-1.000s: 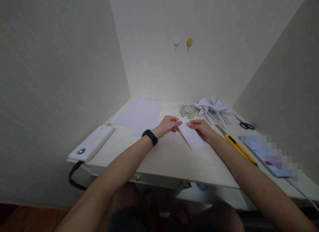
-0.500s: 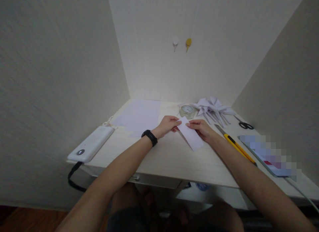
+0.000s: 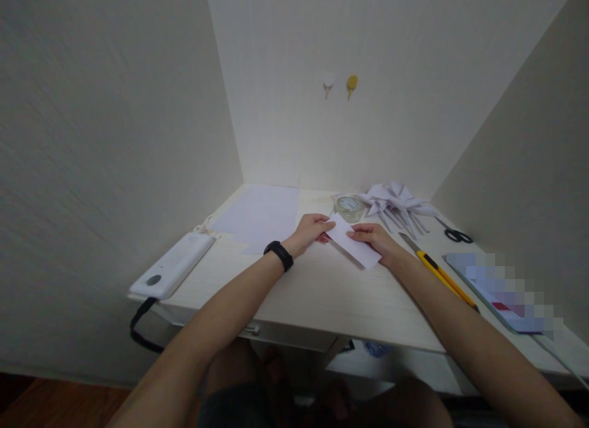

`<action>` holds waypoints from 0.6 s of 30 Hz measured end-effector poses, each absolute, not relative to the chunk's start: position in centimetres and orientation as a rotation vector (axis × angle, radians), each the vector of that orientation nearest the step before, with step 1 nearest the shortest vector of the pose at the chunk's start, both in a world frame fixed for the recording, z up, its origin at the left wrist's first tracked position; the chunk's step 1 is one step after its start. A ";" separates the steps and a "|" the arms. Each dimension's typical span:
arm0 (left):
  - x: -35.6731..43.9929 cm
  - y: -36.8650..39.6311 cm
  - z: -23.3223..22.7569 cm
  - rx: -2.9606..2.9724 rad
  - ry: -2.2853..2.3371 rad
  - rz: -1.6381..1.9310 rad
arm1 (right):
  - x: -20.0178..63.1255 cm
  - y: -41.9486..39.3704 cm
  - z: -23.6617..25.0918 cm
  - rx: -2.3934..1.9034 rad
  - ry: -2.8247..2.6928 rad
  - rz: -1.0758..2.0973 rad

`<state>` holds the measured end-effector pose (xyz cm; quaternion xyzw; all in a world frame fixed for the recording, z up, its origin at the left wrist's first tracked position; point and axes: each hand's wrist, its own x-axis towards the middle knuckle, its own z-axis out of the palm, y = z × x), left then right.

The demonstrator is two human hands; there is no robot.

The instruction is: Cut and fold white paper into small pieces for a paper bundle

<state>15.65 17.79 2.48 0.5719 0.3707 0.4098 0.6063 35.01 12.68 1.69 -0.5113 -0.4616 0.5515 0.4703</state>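
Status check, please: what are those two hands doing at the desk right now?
Left hand and right hand both pinching the paper strip, its near end lifted off the desk. Tape roll just behind. Nothing blocking.

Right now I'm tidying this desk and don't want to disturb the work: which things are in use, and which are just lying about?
In use: left hand, right hand, both gripping the folded white paper strip.

Lying about: flat white paper sheets, clear tape roll, folded white paper pinwheels, yellow utility knife, black-handled scissors, white power bank.
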 end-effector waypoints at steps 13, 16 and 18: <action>15.4 17.5 2.3 1.420 0.762 0.761 | 34.7 12.7 1.7 -1.198 -1.088 1.376; 15.4 17.6 2.3 1.407 0.784 0.781 | 34.7 12.6 1.8 -1.196 -1.077 1.375; 15.5 17.8 2.3 1.375 0.801 0.838 | 34.9 12.6 1.8 -1.179 -1.119 1.391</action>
